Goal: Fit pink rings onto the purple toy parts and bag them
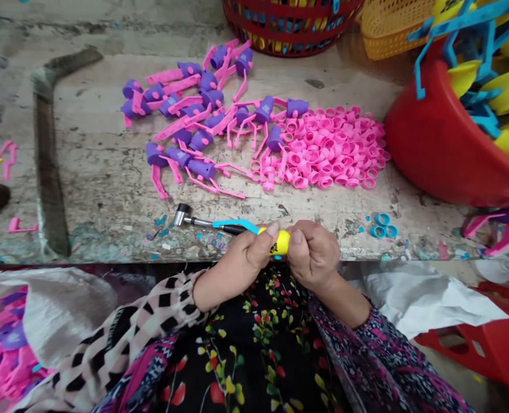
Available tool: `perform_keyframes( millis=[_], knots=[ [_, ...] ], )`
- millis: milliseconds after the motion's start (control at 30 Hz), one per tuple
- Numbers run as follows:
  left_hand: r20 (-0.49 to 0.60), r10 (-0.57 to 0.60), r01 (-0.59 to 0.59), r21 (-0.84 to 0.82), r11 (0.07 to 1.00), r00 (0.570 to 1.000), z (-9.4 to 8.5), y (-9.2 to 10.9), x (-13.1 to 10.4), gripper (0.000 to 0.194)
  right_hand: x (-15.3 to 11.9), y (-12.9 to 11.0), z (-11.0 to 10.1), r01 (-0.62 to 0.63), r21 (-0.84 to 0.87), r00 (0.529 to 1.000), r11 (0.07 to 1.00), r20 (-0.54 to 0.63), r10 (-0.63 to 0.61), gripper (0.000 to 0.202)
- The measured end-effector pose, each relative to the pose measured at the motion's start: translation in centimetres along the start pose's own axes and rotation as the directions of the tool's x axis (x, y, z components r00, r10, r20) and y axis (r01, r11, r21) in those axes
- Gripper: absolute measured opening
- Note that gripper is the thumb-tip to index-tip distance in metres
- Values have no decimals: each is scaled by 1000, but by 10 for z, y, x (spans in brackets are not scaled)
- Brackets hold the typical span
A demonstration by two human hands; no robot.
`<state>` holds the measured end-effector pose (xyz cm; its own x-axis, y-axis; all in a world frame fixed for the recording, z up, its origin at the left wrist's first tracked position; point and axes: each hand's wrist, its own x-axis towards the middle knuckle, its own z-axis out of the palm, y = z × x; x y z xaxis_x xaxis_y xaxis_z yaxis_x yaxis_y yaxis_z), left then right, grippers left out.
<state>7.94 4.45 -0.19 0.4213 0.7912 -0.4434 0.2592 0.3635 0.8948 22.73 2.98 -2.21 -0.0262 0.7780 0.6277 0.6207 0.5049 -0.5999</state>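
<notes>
At the table's front edge my left hand (245,255) is closed around a yellow plastic cup with blue arms (281,243), dark print on its side. One blue arm (236,223) sticks out to the left past my thumb. My right hand (314,252) is a fist pressed against the cup's right end; whatever lies inside its fingers is hidden. Behind the left hand a small hammer (184,215) with a black-tipped metal head lies on the table, its handle partly covered. Three blue rings (383,225) rest to the right of my hands.
Beyond my hands lie a heap of pink rings (323,149) and several purple cups with pink arms (200,140). A red tub (435,137) of yellow and blue pieces stands right, red (288,40) and orange baskets (387,28) behind. A bent, tape-wrapped bar (47,155) lies left.
</notes>
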Motion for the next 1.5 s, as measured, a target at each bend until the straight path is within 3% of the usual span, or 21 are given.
perform_keyframes(
  millis=[100, 167, 233, 300, 367, 400, 567, 667, 733, 800, 900, 967, 1033, 1133, 1333, 1400, 1500],
  knots=[
    [80, -64, 66, -24, 998, 995, -1, 0, 0, 49, 0, 1, -4, 13, 20, 997, 1000, 75, -15, 11],
    [19, -9, 7, 110, 994, 1000, -2, 1, -1, 49, 0, 0, -4, -42, 31, 992, 999, 120, 38, 11],
    [-82, 102, -67, 351, 934, 991, -2, 2, -2, 45, 1, -2, -1, -196, 58, 972, 979, 140, 186, 11],
    [-161, 207, -79, 573, 815, 965, -2, 4, -5, 43, 1, -4, 4, -391, 118, 916, 913, 143, 374, 13],
    [-195, 262, -63, 679, 732, 945, -1, 5, -7, 44, 0, -5, 9, -510, 212, 860, 834, 154, 487, 16],
    [-197, 273, -68, 682, 728, 942, -1, 5, -8, 44, 0, -6, 11, -516, 254, 856, 818, 151, 494, 18],
    [-102, 256, -202, 369, 907, 961, 2, 0, -6, 40, -4, -4, 6, -273, 254, 961, 928, 32, 274, 29],
    [-87, 22, -17, 63, 998, 996, 2, -4, -3, 44, -2, -2, -4, -129, 182, 991, 975, -9, 133, 31],
    [-52, -162, 153, -146, 977, 985, 0, -4, -3, 44, 1, 1, -10, -126, 168, 990, 978, -48, 136, 27],
    [-37, -236, 220, -253, 942, 971, -3, -1, -4, 41, 6, 6, -12, -270, 232, 955, 935, -57, 290, 20],
    [-47, -216, 199, -243, 949, 975, -6, 6, -5, 39, 7, 12, -9, -559, 436, 812, 705, 115, 573, 21],
    [-55, -183, 170, -186, 968, 982, -5, 7, -4, 41, 4, 12, -5, -677, 496, 716, 544, 272, 643, 31],
    [-62, -147, 141, -93, 986, 987, -4, 5, -2, 43, 0, 9, -3, -737, 475, 662, 481, 362, 656, 39],
    [-88, -72, 78, 73, 994, 994, -2, -1, 2, 46, -2, 1, -6, -757, 417, 650, 503, 411, 639, 40],
    [-170, -6, 49, 253, 966, 985, -6, -4, 4, 49, 3, -1, -19, -672, 395, 719, 626, 551, 424, 31],
    [-173, -6, 51, 255, 966, 985, -6, -2, 4, 51, 1, 3, -18, -693, 436, 707, 575, 566, 424, 30],
    [-157, -15, 53, 243, 969, 988, -6, 3, 3, 52, -1, 7, -12, -775, 543, 619, 324, 548, 563, 28]
  ],
)
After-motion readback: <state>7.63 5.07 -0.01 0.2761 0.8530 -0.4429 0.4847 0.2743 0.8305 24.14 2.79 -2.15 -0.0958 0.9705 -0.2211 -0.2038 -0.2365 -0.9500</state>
